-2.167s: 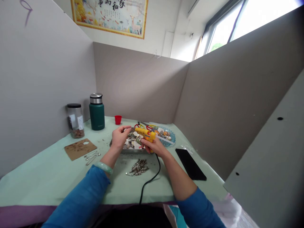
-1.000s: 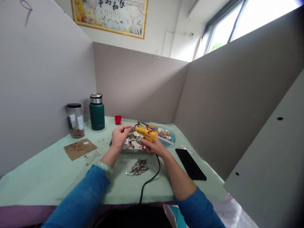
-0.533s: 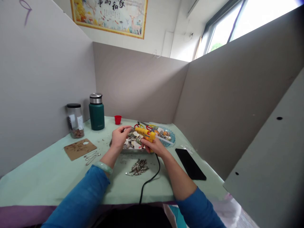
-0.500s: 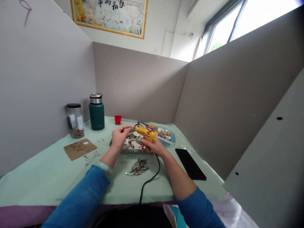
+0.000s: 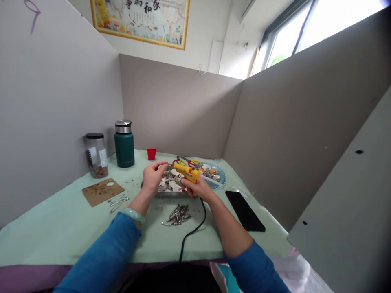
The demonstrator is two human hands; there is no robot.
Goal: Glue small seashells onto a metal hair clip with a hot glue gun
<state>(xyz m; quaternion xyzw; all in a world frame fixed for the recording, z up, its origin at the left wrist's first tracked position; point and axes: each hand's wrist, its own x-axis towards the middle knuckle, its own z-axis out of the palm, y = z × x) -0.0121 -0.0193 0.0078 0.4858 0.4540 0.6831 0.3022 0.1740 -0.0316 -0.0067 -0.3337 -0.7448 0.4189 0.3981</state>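
Forward over the worktop [image 5: 70, 236], both forearms reach in blue sleeves and angle toward each other, the left wrist wearing a pale green bangle [image 5: 134, 215]. The right hand [image 5: 197, 188] wraps its grip around the handle of a yellow glue gun [image 5: 187, 172], nozzle pointing left. The left hand [image 5: 152, 177] is raised just beside that nozzle, its grip narrow, thumb and forefinger pinched together; whatever sits between them is too small to tell. The gun lies inside the right grip, above a metal tray [image 5: 174, 195] of shells and fragments, a clear glue stick [image 5: 212, 180] jutting from its rear and a black cord [image 5: 192, 232] running toward the near edge.

Grey partitions [image 5: 180, 106] enclose the worktop, with a window [image 5: 282, 47] at upper right and a gold-framed picture [image 5: 140, 20] on the wall behind. A green flask [image 5: 124, 148] and lidded clear jar [image 5: 97, 156] stand at left, near brown card [image 5: 102, 192]. A flat black slab [image 5: 245, 211] lies at right; beyond the tray sits a blue dish [image 5: 222, 179]. Smaller still are the red cup [image 5: 151, 154], large safety pins [image 5: 118, 201] and a pile of metal clips [image 5: 178, 215] before the tray.
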